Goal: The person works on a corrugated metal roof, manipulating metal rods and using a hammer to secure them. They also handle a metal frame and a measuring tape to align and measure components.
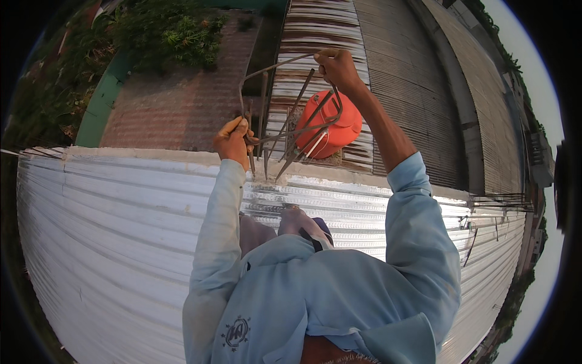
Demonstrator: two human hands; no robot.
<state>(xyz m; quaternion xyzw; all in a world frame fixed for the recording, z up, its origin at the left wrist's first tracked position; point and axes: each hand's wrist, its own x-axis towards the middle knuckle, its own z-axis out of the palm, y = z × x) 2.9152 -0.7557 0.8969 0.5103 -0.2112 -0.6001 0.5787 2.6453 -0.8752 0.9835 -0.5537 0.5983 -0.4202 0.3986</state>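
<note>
A thin steel rebar stirrup (pixel 276 65), bent into an angular ring, is up in front of me. My left hand (pixel 232 138) is closed around its near left part. My right hand (pixel 338 68) grips its far right corner, higher and farther out. Several upright rebar rods (pixel 265 121) rise from the concrete ledge (pixel 200 156) and appear to pass within the ring; their overlap makes the exact crossing hard to tell. Just beyond the rods, partly behind them, stands a rounded orange-red tank (pixel 347 127).
Shiny corrugated metal roofing (pixel 121 206) spreads beneath me and to both sides. Past the ledge lie a rusty striped roof (pixel 321 30), a grey corrugated roof (pixel 412 79) and a lower brownish roof (pixel 157 109). Thin rods (pixel 503 200) jut out at the right.
</note>
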